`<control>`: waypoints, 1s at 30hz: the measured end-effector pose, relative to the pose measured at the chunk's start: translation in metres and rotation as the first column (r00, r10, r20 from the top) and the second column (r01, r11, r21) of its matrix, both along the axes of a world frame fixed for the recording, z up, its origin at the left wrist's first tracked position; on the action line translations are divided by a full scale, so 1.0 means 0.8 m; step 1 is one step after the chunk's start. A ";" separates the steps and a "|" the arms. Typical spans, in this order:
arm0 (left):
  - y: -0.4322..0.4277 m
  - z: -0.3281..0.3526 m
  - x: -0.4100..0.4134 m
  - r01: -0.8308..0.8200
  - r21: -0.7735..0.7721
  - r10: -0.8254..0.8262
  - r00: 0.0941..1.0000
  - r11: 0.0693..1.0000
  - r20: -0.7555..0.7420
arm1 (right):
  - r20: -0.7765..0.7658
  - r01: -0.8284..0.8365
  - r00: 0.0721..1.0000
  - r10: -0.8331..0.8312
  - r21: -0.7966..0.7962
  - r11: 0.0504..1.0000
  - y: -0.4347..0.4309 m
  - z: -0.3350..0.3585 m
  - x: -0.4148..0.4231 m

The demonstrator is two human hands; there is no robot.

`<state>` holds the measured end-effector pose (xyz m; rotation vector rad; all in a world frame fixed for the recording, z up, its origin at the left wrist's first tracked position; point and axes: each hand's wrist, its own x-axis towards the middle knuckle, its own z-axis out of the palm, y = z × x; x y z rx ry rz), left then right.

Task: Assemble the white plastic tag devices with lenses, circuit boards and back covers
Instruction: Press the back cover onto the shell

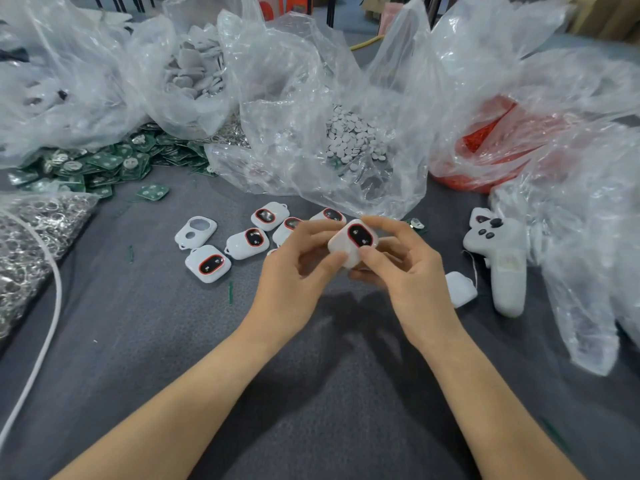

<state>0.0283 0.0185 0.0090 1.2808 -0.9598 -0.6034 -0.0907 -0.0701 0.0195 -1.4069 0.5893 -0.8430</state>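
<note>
You're pinching the white tag (343,247) between both hands: left hand (298,268) on its near-left edge, right hand (405,271) on its right. It's at ctr of table (173,341), right beside the finished tags (247,242). An uneven squeeze could seat it crooked — or pop the lens (361,235) out.

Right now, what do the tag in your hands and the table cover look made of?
The tag: white moulded plastic by its look, smooth with a soft sheen. Its lens: dark, glossy, red-rimmed; likely tinted plastic, though glass can't be excluded. The table cover: grey, matte, no glare; probably felt or cloth.
</note>
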 end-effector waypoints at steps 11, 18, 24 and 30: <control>0.002 0.001 0.008 0.067 0.144 -0.043 0.985 0.987 -0.167 | -0.172 -0.037 0.985 0.000 -0.213 0.976 0.005 -0.002 0.000; 0.003 0.000 0.004 0.074 0.143 -0.052 0.987 0.987 -0.153 | -0.123 -0.021 0.992 0.010 -0.091 0.996 0.002 -0.005 0.001; 0.004 0.000 0.001 0.095 0.184 -0.079 0.992 0.978 -0.094 | -0.109 0.011 0.994 -0.013 -0.025 1.000 0.000 -0.007 0.002; 0.003 -0.001 -0.003 0.106 0.181 -0.089 0.991 0.978 -0.101 | -0.137 0.028 0.990 -0.031 -0.025 0.999 0.001 -0.006 0.000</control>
